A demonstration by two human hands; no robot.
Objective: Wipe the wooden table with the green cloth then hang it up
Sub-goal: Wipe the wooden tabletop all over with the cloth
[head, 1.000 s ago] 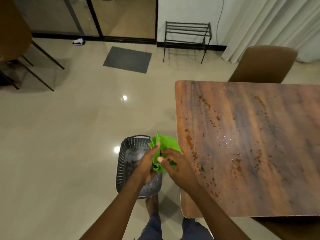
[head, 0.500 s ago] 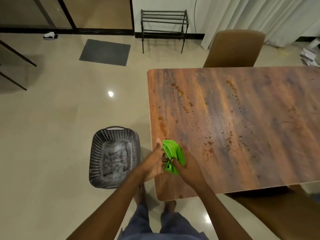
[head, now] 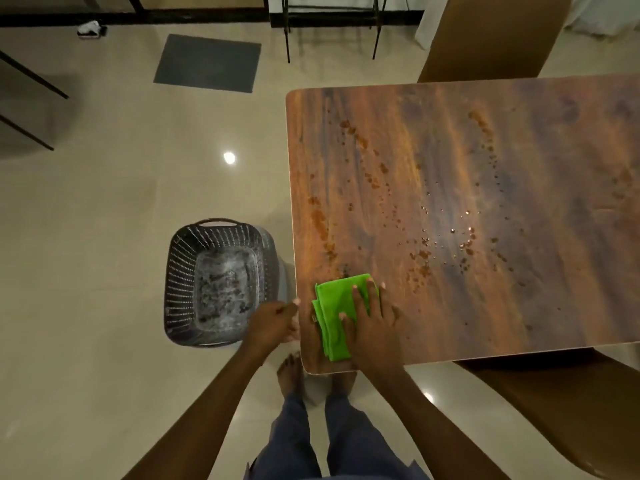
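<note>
You have a dark slotted basket (head: pixel 214 282) on the floor (head: pixel 104 237), its inside dusty and pale. A grey mat (head: pixel 207 63) lies farther off on the tiles. Beyond it stands a black metal rack (head: pixel 329 15). A brown chair (head: pixel 491 36) sits past that, and another chair (head: pixel 554 403) nearer you.

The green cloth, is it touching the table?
Touching. The head view shows the cloth lying flat on the table near its corner, the right hand pressed on top.
</note>
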